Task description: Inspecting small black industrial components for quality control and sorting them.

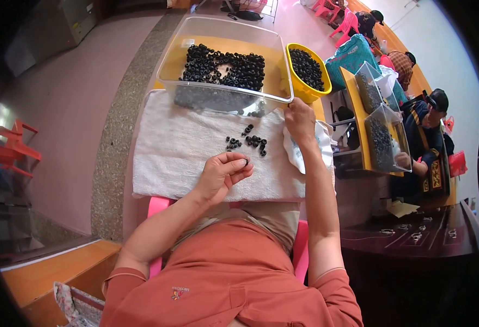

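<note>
My left hand (226,173) is above the near part of a white towel (163,141), thumb and fingers pinched on a small black ring-shaped part (246,162). Several loose black ring-shaped parts (257,143) lie on the towel just beyond it. My right hand (300,121) is closed near the front right corner of a clear plastic bin (223,90), just below a yellow basket (326,82). What its fingers hold, if anything, is hidden. Many black parts (223,68) are spread over the bin's floor, and more (307,70) lie in the basket.
Under my right forearm lies a white scalloped dish (295,155). To the right, clear bins of dark parts (381,136) stand on another table, where a co-worker (427,131) sits. A red plastic chair (11,150) stands at the left. A dark table (403,240) carries small metal pieces.
</note>
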Available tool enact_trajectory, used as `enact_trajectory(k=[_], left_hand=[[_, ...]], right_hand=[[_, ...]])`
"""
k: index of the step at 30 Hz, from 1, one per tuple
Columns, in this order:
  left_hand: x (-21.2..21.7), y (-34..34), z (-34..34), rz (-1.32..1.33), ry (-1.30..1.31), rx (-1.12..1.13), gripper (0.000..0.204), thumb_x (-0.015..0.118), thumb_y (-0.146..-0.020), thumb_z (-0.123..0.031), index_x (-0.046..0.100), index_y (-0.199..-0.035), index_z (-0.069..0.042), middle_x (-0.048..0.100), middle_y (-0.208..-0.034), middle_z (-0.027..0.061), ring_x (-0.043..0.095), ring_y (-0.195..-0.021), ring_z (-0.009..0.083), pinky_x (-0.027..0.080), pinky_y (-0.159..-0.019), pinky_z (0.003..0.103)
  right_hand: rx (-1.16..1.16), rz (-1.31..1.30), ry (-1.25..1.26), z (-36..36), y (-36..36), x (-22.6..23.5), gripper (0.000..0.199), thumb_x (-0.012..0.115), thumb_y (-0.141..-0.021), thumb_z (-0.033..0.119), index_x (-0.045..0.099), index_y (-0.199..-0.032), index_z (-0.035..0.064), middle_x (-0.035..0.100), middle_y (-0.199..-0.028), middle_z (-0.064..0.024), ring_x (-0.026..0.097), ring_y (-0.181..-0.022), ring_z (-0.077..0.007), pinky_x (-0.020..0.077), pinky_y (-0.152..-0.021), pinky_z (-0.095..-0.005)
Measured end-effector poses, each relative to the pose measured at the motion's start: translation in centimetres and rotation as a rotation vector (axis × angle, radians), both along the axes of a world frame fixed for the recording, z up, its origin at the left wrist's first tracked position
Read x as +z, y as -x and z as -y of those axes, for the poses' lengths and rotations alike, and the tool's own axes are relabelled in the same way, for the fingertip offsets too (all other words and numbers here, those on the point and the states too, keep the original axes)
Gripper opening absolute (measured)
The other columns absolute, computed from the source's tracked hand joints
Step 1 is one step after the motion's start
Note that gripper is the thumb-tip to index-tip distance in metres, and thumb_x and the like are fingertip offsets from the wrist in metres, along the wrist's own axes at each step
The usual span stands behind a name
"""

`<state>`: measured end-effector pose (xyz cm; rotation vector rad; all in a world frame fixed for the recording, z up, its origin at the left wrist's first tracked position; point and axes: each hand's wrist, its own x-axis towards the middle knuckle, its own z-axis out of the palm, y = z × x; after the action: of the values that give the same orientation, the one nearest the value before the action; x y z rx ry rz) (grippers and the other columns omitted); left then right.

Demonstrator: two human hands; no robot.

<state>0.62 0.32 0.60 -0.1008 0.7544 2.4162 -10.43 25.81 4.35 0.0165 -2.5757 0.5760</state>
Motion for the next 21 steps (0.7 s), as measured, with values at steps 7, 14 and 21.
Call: enact_trajectory(k=[7,14,21], left_hand=[[0.1,0.2,0.0,-0.012,-0.023,-0.009,0.012,0.063,-0.09,-0.001,0.064,-0.101,-0.001,0.068,-0.098,0.0107,0.067,-0.093,0.0208,0.057,-0.09,0.035],[0.5,0.3,0.1,-0.018,-0.035,0.0,0.014,0.064,-0.09,-0.001,0.064,-0.103,0.0,0.068,-0.1,0.01,0.067,-0.094,0.0203,0.057,-0.089,0.034],[0.0,0.2,0.0,-0.1,0.031,-0.014,0.013,0.065,-0.09,-0.003,0.065,-0.103,-0.001,0.068,-0.099,0.008,0.068,-0.089,0.017,0.057,-0.087,0.032]], right_hand=[[0.023,-0.289,0.598,2.4,-5.7,1.0,0.029,0.061,-0.089,0.004,0.061,-0.118,-0.0014,0.064,-0.081,-0.0041,0.061,-0.068,-0.0094,0.0491,-0.062,-0.0229],[0.284,0.242,0.591,7.3,-15.6,0.9,0.021,0.058,-0.093,0.0,0.064,-0.113,-0.0033,0.06,-0.08,0.0005,0.051,-0.068,-0.0037,0.042,-0.061,-0.0186],[0.342,0.258,0.653,8.0,-16.6,0.4,0.017,0.063,-0.091,0.0,0.066,-0.107,-0.004,0.065,-0.082,-0.0023,0.056,-0.075,-0.0053,0.0453,-0.065,-0.0204]])
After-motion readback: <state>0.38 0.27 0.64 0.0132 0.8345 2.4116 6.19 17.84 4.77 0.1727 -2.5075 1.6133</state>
